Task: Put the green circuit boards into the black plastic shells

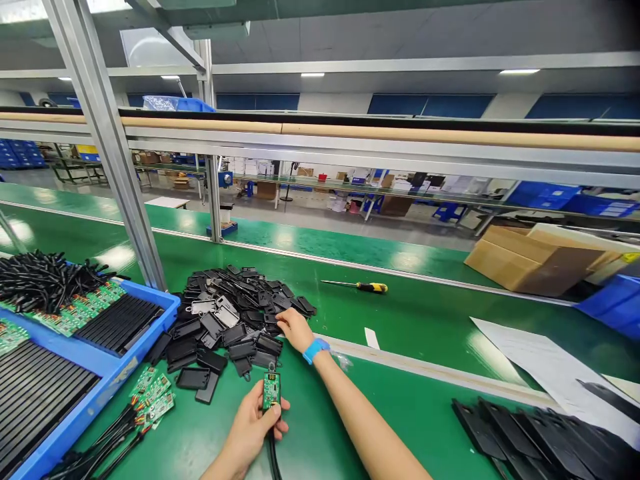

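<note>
head view. we hold a small green circuit board (271, 390) upright in our left hand (250, 430), pinched between thumb and fingers, with its black cable (273, 457) hanging down toward the near edge of the green bench (410, 320). no housing is on the board yet, so we judge this unit as picked up but not cased.

our right hand (295, 329), with a blue wristband (315, 349), reaches into the heap of black plastic shells (235, 317) near the middle of the bench. its fingers curl loosely onto one shell at the right edge of the heap; whether they already pinch it, we cannot tell.

remaining stock, as far as shown: several more cabled boards (150, 397) lie at the near-left, just beside the blue tray (120, 363), and the tray carries further green boards and a bundle of black cables (45, 280). the heap of shells is large. we judge the work as having much left.

no cased units are visible. a screwdriver (357, 287) lies untouched past the heap, toward the far edge. black flat parts (525, 427) sit at the near-right corner, cardboard boxes (535, 257) at the far right.
</note>
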`<state>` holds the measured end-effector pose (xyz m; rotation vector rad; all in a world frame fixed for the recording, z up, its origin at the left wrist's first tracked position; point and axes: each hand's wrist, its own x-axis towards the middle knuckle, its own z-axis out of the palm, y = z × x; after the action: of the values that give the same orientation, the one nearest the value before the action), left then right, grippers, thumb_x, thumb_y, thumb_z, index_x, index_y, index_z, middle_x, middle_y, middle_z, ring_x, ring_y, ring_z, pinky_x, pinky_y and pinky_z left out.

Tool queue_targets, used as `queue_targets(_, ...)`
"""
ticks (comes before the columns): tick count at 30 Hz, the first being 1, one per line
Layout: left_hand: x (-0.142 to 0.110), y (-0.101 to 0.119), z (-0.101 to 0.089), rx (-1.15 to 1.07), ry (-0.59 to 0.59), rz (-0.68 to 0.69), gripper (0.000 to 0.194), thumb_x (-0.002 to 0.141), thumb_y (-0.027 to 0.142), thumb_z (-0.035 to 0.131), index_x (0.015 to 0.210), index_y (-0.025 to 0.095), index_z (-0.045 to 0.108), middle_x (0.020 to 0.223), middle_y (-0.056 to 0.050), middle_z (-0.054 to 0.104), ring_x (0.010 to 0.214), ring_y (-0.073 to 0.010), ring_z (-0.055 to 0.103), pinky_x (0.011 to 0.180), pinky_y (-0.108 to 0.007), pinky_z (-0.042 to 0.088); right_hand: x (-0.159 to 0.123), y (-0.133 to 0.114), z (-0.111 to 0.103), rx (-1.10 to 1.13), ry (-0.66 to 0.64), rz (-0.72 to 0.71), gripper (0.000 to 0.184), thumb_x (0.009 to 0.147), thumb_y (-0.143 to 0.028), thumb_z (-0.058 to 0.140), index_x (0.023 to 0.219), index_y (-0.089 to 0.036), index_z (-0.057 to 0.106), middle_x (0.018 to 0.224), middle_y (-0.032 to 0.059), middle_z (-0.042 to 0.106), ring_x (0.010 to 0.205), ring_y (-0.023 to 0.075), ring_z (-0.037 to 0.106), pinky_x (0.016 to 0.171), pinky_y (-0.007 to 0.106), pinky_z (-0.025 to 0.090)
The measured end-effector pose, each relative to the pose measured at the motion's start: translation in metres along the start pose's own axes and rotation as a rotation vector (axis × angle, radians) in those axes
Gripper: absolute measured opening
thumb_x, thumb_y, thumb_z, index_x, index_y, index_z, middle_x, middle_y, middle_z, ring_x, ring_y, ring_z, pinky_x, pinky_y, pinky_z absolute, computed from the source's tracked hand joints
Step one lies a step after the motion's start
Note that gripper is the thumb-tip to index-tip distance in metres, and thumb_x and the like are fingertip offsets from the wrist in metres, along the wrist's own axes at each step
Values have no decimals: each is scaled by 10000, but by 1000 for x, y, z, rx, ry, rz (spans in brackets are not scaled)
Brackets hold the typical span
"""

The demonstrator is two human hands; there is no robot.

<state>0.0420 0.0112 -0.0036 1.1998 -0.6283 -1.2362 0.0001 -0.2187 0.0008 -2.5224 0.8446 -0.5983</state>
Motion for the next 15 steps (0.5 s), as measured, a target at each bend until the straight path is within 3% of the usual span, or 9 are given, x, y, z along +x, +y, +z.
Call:
queue_targets(5,1,2,-4,-113,-10,-37,797,606,399,843,1263,149,466,959,-141,673,726,-182,608,617,-274,439,26,-5,13,14,-53,101,182,772,-196,692,927,-118,636,951,100,559,838,208,585,791,320,440)
queue_targets(11,-5,9,-1,-119,-87,-97,706,694,349,774,1263,138,413,1025,-176,673,826,-219,648,685,-304,461,13,-4,0,136,-55,82,337,559,-189,828,785,-161,579,812,27,556,764,191,539,705,288,402)
queue_targets(15,-6,8,0,-119,-106,-90,696,700,334,775,1248,125,400,1063,-194,662,819,-206,645,664,-289,463,-17,-9,-15,284,31,74,164,698,-164,678,824,-186,576,717,-22,538,661,145,498,654,264,382)
